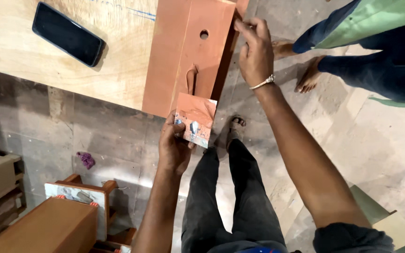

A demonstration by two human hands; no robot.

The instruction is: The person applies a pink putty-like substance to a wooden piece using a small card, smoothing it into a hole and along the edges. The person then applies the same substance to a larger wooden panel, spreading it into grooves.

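Observation:
My left hand (174, 143) holds a small square piece of orange-brown laminate (196, 119) with whitish smears on it, just below the near edge of a long orange-brown laminated board (183, 51). The board lies on a pale plywood table (48, 51) and has a round hole and a slot in its face. My right hand (255, 51), with a metal bracelet at the wrist, pinches the board's right edge near its far end. My dark trousers and sandalled foot show below.
A black phone (68, 33) lies on the plywood at the upper left. Wooden furniture parts (48, 225) stand on the floor at lower left, with a purple rag (86, 159) nearby. Another person's bare feet (305, 70) and legs are at the upper right.

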